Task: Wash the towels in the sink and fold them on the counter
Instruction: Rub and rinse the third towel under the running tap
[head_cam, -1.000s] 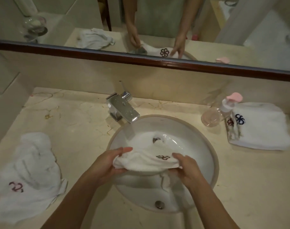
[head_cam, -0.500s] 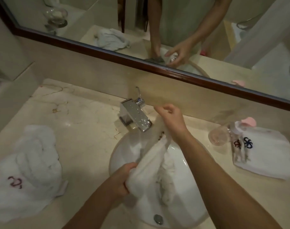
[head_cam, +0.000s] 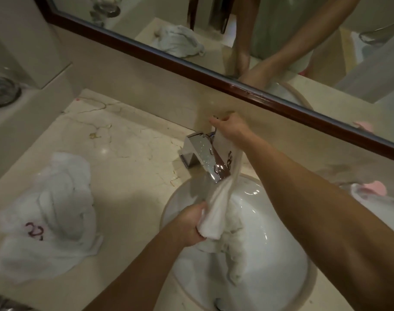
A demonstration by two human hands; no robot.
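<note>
You've got the towel (head_cam: 223,194) strung out now, and that's the big change: a second ago it was bunched between both hands low over the sink (head_cam: 270,254), and now your right hand (head_cam: 233,129) has hauled one end up past the faucet (head_cam: 202,157), almost to the wall under the mirror (head_cam: 191,66). Right hand is pinched tight on that upper end, fingers curled round the cloth, the dark embroidered mark showing just below your wrist. Down at the near rim, your left hand (head_cam: 190,225) is clamped round the lower part, fist closed on the rolled fabric, with the loose tail dropping into the basin beneath it. The towel runs taut between the two grips, brushing past the spout. That reads to me like a wring or a stretch-out at the end of the wash, so this one looks close to done in the sink and not yet ready for folding. I can't tell whether water is running. Over on the tabletop (head_cam: 128,140) to your left, the crumpled towel with the red mark (head_cam: 48,214) sits in a heap, unfolded. At the right edge, a pink-topped bottle (head_cam: 368,191) is partly in view behind your forearm. Watch the faucet: the cloth is touching it and could snag.
</note>
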